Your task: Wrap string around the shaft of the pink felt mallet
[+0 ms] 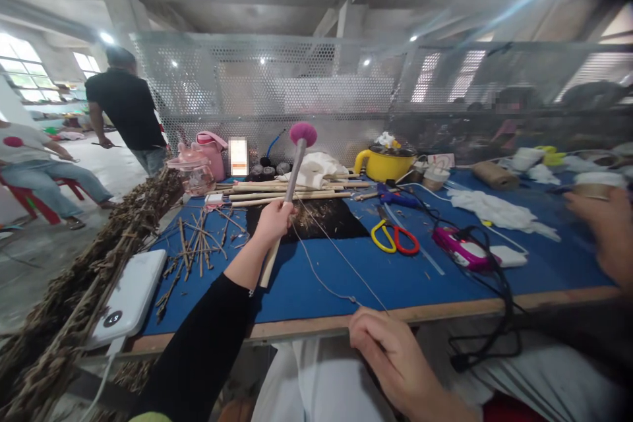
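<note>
Left hand closed round the stick, which leans above the bench left of its middle, pink ball uppermost, bare wood below. Shaft grey between ball and fist. Right hand at the front edge, fingers curled together, apparently on the cord; exact pinch hidden. Cord runs slack from stick to right hand.

Step, as judged: covering or binding the shaft. Next move would call for a steady left grip and the slack drawn up evenly, clear of snags.

Surface: blue top, wooden front edge. Twigs toward the left edge; power bank at the near left corner. Black cloth, crumbs on it, behind the cord; scissors to its right. Yellow pot near the back edge. Another person's hand at a cup, right end.

Room: mesh screen behind bench; concrete ceiling, lamps lit. Standing person in dark shirt, seated person, both left.
</note>
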`<state>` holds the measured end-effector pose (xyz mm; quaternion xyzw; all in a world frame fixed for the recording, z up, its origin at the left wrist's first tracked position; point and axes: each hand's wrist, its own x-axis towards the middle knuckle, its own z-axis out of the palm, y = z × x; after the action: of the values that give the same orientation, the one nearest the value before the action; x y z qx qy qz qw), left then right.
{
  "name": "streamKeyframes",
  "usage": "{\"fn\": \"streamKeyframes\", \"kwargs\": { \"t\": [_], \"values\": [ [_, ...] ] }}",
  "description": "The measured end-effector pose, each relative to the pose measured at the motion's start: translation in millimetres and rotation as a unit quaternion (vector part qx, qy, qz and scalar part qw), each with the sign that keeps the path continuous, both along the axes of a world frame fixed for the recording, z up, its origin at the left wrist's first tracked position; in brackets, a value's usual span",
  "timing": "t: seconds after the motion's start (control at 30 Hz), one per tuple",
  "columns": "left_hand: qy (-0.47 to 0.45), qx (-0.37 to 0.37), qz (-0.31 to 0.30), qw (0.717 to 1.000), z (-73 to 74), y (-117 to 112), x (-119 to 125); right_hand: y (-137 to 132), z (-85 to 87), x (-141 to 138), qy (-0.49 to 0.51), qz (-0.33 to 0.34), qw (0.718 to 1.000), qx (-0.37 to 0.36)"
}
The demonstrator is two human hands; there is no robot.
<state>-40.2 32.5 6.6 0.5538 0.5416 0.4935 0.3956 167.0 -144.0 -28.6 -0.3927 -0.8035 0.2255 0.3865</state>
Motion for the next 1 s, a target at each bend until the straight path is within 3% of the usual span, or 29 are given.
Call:
{"fn": "streamKeyframes", "kwargs": {
  "t": [0.13,0.27,0.47,0.77,1.0],
  "values": [
    [0.008,0.002,-0.012,1.0,1.1,-3.5,2.7,29.1,12.9,-6.5,-0.016,-0.044,0.998,-0.031],
    [0.015,0.001,-0.023,1.0,0.8,-4.6,3.2,82.0,21.1,-16.3,-0.064,-0.09,0.992,-0.066],
    [0.025,0.008,-0.025,0.999,-1.9,-2.5,2.3,149.1,27.0,-36.0,-0.236,-0.044,0.969,-0.055],
    [0.03,0.002,-0.028,0.999,-4.9,-5.4,6.7,156.1,20.0,-48.0,-0.254,-0.018,0.966,-0.044],
    [0.023,0.002,-0.033,0.999,-6.1,-6.4,8.9,151.0,15.0,-55.3,-0.282,-0.061,0.957,0.006]
  ]
}}
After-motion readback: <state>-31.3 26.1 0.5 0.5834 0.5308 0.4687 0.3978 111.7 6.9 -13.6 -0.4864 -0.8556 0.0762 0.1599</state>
